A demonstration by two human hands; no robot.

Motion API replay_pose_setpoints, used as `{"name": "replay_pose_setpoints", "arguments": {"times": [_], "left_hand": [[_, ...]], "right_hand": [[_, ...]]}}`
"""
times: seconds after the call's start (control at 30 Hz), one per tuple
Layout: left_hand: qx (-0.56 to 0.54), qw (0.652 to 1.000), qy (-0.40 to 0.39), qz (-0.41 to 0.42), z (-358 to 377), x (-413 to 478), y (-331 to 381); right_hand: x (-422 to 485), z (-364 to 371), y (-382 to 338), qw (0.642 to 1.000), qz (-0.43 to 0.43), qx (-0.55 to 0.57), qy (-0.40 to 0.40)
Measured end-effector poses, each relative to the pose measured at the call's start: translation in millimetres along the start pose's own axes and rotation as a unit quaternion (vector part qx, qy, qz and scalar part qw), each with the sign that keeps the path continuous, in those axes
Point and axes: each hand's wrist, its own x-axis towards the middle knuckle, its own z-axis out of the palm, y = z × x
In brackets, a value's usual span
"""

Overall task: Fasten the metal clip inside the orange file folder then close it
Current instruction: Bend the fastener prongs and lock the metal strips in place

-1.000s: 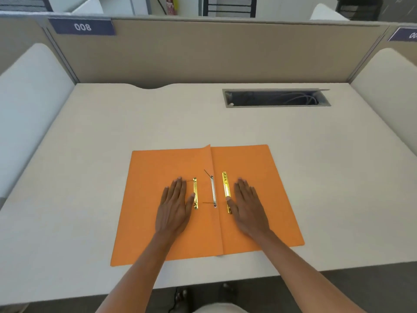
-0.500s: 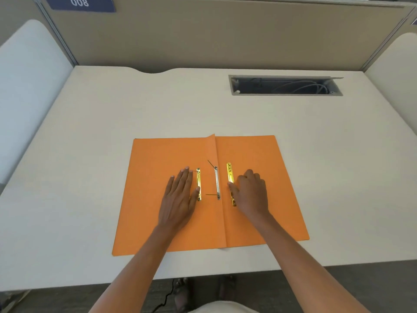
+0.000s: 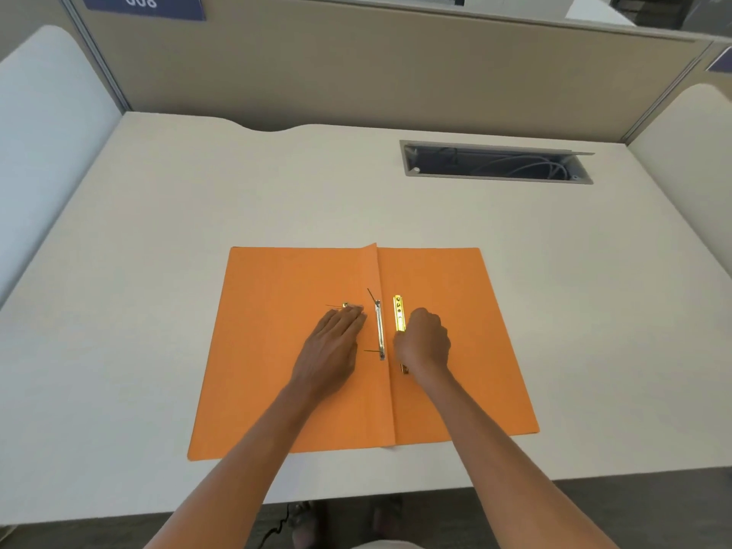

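The orange file folder (image 3: 277,370) lies open and flat on the desk. Along its centre fold runs a silver metal fastener (image 3: 380,330) with two thin prongs sticking up. My left hand (image 3: 330,346) lies flat on the left flap and covers most of a gold bar (image 3: 345,305); only the bar's far tip shows. My right hand (image 3: 424,342) is curled over the lower half of the gold clip bar (image 3: 399,313) on the right flap, fingers closed on it. That bar's near end peeks out below the hand.
A pale desk (image 3: 198,200) carries the folder, its front edge close to me. At the back right is an open cable slot (image 3: 495,164) with wires inside. Beige partition walls (image 3: 356,73) close the desk on three sides. My feet show under the desk edge.
My right hand went from flat on the right flap to curled on the gold clip bar. My left hand slid right, over the left gold bar. The camera tilted down.
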Motion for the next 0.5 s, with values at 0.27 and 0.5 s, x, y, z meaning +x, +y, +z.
{"name": "replay_pose_setpoints", "arguments": {"times": [0.27, 0.5], "left_hand": [[-0.111, 0.985, 0.044, -0.121, 7.9, 27.3, 6.0], [-0.178, 0.971, 0.065, -0.146, 12.2, 44.7, 12.2]], "right_hand": [[18.9, -12.5, 6.0, 0.991, 0.091, 0.071, -0.064], [23.8, -11.9, 9.3, 0.99, 0.098, 0.076, -0.071]]}}
